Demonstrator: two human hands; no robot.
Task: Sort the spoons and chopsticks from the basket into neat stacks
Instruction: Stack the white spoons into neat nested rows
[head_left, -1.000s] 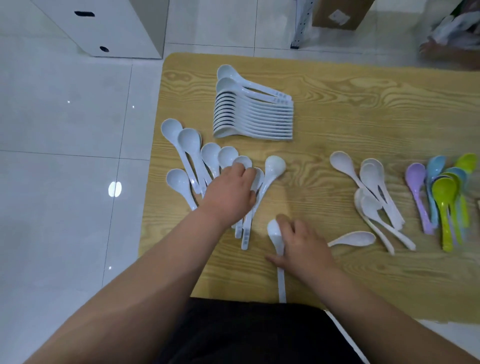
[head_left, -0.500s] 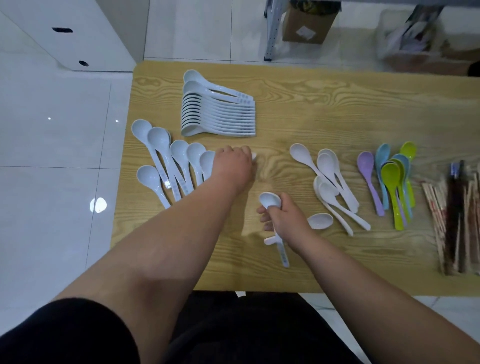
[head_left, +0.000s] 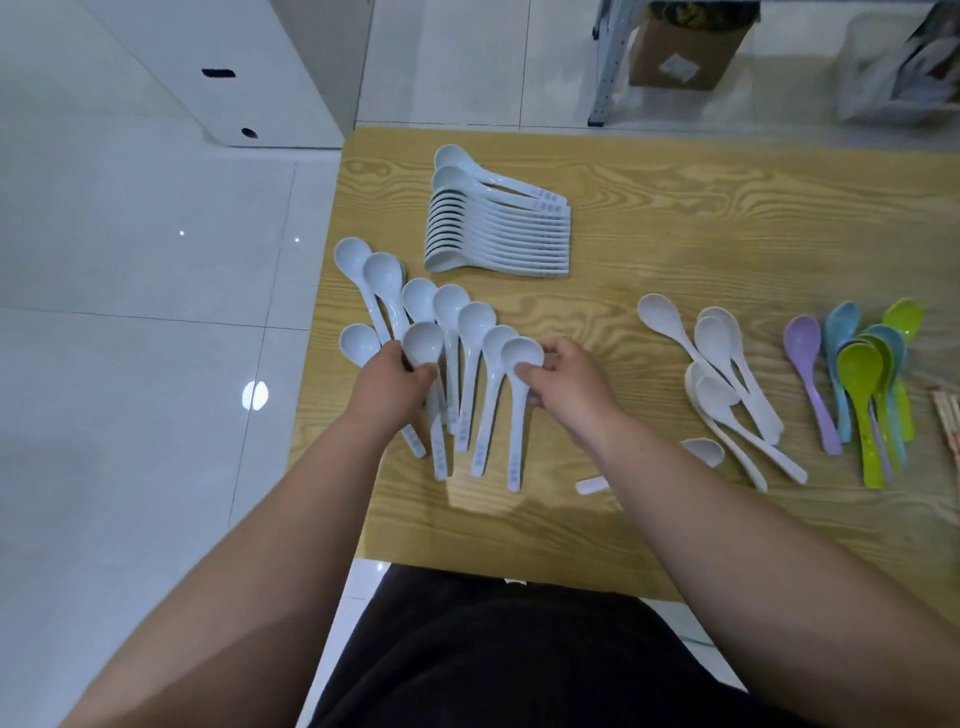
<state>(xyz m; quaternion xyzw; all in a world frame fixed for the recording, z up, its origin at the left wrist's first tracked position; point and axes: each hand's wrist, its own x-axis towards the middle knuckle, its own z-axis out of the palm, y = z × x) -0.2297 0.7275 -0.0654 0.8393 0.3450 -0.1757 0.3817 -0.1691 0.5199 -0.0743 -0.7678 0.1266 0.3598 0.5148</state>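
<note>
Spoons (head_left: 475, 322) of glossy white plastic lie fanned on the left part of the wooden surface (head_left: 649, 218). Their bowls point away from the person and their handles toward them. The long axes run near to far, and the leftmost ones slant so that their handles run near-right. Each carries a small bluish print near its handle end.

The left grip (head_left: 389, 387) is curled round the neck of the left spoon (head_left: 423, 343), with the thumb just under the bowl. That bowl faces up and lies over the handles of its neighbours. The right grip (head_left: 569, 387) pinches the right spoon (head_left: 521, 356) at the base of its bowl, at the right end of the fan. Its handle points almost straight back at the person.

Farther away sits a nested stack (head_left: 498, 234) of the same spoons, turned crosswise with bowls left and handles right. To the right, well apart from the fan, plain white spoons (head_left: 727, 364) lie in a loose overlapping heap, bowls far-left and handles slanting near-right. One more white spoon (head_left: 704, 451) lies crosswise under the right forearm, with its bowl to the right and its handle tip showing on the left. Coloured spoons (head_left: 857, 374) in purple, blue and green lie beyond, bowls away and handles near. Chopsticks (head_left: 945, 421) show at the right edge.
</note>
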